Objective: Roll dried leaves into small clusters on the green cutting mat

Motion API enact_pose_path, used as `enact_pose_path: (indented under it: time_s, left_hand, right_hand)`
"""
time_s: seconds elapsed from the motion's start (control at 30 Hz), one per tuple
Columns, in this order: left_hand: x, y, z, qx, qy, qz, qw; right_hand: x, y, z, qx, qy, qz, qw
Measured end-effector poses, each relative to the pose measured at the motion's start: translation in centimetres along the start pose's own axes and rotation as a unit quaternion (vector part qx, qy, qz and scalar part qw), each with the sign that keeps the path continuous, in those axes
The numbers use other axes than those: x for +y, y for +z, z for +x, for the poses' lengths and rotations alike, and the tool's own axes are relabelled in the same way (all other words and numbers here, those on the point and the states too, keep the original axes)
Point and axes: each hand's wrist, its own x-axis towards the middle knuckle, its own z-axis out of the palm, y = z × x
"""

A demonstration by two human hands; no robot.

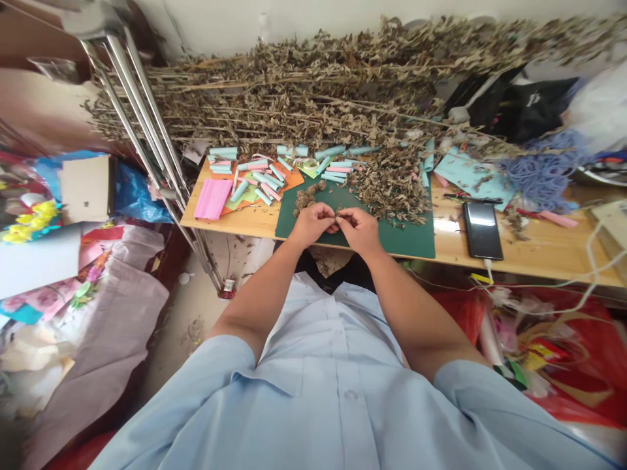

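Note:
My left hand (314, 223) and my right hand (358, 228) meet at the front of a green mat (409, 243). Thumbs and fingers of both are pinched together around something small and dark, too little to make out. Just behind my left hand lie several brownish clumps (308, 197) that look like balled dried leaves. A loose heap of dried leaves (392, 186) covers the mat's right half, close beyond my right hand.
Dried leafy stalks (294, 91) are piled along the back. Paper rolls (264, 179) and a pink paper stack (213, 199) lie left of the mat. On the right are a phone (482, 230) with a cable, a pen (473, 198) and blue cord (541, 163). Metal poles (142, 111) rise at left.

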Motion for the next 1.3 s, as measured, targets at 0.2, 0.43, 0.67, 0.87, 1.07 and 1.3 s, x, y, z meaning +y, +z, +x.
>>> enact_pose_path:
  time_s: [0.2, 0.43, 0.67, 0.87, 1.07, 1.3]
  left_hand:
    - [0.14, 0.16, -0.15, -0.007, -0.006, 0.020, 1.000]
    - [0.36, 0.23, -0.15, -0.007, -0.024, 0.016, 1.000]
    - [0.58, 0.27, -0.21, -0.002, -0.035, -0.008, 0.999]
    - [0.60, 0.35, -0.24, 0.009, -0.040, -0.011, 0.999]
    - [0.43, 0.31, -0.22, 0.011, -0.036, -0.013, 0.999]
    - [0.46, 0.35, -0.23, -0.004, -0.038, 0.000, 0.999]
  right_hand:
    - [0.06, 0.10, -0.03, 0.000, 0.005, -0.014, 1.000]
    - [0.06, 0.17, 0.08, 0.034, 0.047, 0.003, 0.998]
    - [-0.36, 0.16, 0.19, 0.024, 0.049, 0.022, 0.998]
    - [-0.33, 0.01, -0.03, 0.015, 0.010, 0.008, 1.000]
    - [-0.20, 0.07, -0.13, 0.013, -0.005, -0.015, 1.000]
    - [0.02, 0.14, -0.22, 0.006, -0.012, -0.031, 0.999]
